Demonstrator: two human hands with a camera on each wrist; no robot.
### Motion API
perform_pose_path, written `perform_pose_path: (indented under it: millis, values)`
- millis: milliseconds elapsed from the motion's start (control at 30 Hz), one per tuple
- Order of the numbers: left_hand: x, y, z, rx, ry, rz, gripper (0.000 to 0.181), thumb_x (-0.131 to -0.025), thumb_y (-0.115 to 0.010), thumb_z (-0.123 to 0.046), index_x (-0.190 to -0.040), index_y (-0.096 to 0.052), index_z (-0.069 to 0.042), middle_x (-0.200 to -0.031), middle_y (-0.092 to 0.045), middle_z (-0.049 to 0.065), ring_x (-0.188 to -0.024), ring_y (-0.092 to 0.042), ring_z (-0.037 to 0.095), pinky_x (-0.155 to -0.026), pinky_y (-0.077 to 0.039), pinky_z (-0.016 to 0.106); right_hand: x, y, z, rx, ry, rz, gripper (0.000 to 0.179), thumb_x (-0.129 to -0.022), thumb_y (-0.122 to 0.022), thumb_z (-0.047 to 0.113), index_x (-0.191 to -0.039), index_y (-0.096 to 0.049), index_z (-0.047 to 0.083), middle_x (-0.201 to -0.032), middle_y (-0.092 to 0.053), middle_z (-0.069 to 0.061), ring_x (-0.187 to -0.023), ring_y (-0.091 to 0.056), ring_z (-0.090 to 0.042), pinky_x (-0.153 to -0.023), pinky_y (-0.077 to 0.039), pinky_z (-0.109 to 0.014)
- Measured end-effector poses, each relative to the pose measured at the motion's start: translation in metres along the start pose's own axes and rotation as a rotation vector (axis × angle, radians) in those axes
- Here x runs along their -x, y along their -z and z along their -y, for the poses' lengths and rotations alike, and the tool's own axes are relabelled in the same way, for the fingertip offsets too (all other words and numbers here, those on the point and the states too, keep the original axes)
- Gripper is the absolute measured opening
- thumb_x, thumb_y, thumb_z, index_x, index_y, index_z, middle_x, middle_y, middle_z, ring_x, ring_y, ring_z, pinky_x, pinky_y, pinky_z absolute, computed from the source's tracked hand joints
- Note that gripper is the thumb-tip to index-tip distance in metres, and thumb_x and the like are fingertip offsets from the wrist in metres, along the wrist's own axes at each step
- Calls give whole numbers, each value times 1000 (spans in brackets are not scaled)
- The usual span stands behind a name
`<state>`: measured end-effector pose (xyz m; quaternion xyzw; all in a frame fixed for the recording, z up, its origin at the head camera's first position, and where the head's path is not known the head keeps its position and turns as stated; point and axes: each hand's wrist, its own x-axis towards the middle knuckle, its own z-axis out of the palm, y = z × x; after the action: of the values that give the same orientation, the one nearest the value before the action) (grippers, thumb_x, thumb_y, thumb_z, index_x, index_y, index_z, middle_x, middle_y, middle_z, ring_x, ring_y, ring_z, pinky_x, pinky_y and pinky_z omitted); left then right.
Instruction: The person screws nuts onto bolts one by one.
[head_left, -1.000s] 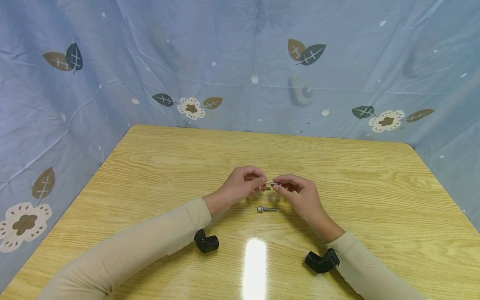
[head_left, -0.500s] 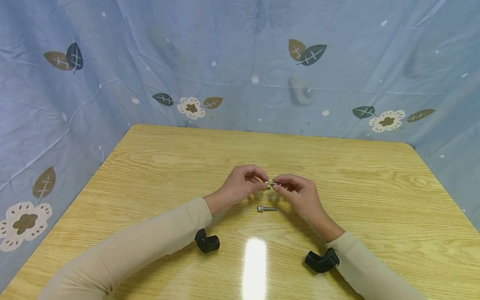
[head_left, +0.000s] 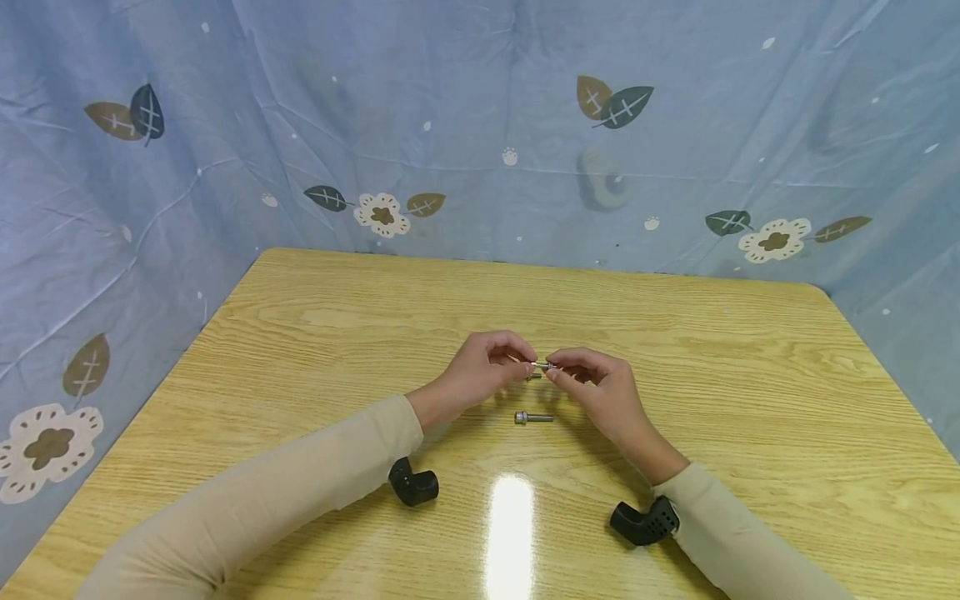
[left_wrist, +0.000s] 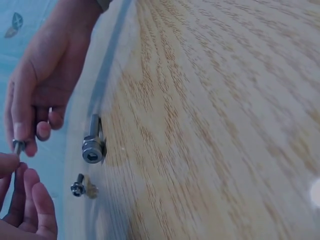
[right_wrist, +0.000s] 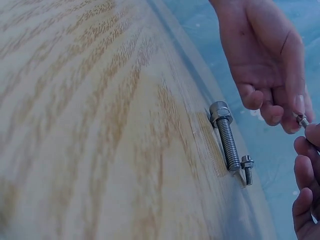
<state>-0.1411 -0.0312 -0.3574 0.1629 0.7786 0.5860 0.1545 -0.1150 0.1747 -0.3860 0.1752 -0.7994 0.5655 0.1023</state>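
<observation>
Above the table, a small silver bolt (head_left: 542, 365) lies level between two hands. My left hand (head_left: 480, 371) pinches its left end between thumb and forefinger. At the other end, the thumb and forefinger of my right hand (head_left: 596, 385) pinch a wider part; fingertips cover much of the bolt (left_wrist: 19, 148). Beneath the hands a larger socket-head bolt (head_left: 534, 417) lies on the table, with a hex nut (right_wrist: 221, 114) up against its head. Beyond it lies a short screw (left_wrist: 77, 185) with a cross-slotted head, partly hidden by my left hand in the head view.
The wood-grain table (head_left: 337, 317) has rounded far corners and carries a bright light reflection near the front. A blue patterned curtain (head_left: 480, 125) hangs behind and beside it. Black wrist mounts (head_left: 414, 483) stick out under both sleeves.
My left thumb and fingertips have shifted slightly on the bolt's end. My right hand stays in place, and both pieces on the table lie as before.
</observation>
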Motion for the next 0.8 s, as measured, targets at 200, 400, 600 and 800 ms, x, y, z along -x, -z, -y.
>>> perform_pose_path:
  millis: [200,400,600,800]
  values:
    - [2,1,-1,3,-22,4,13,-91,-67,-12,-104,-69,-13,-109,-64,4,-91,-64,20,-77,-53,42,0,-1,0,-6,-3,5,17,-89,-70,10,-105,-72,3,-97,-71,-10,-78,-63,-7,-68,-51,-23]
    - [0,0,-1,1,45,-7,18,-96,-62,-24,-109,-68,-12,-106,-69,10,-94,-66,32,-74,-54,40,0,-1,0,-4,-8,-1,18,-89,-70,11,-105,-72,1,-97,-71,-10,-78,-62,-6,-68,-50,-23]
    - [0,0,-1,8,42,-16,12,-95,-63,-22,-104,-69,-15,-104,-70,13,-93,-66,33,-72,-55,39,0,-1,1,-3,-14,-6,18,-89,-70,11,-105,-72,2,-97,-71,-10,-79,-63,-5,-68,-50,-22]
    - [2,2,-2,14,-24,-7,14,-92,-67,-14,-105,-69,-10,-105,-67,7,-91,-65,28,-75,-54,42,0,-2,1,-3,-7,-8,19,-89,-70,10,-104,-71,0,-95,-72,-4,-77,-63,-7,-68,-50,-22]
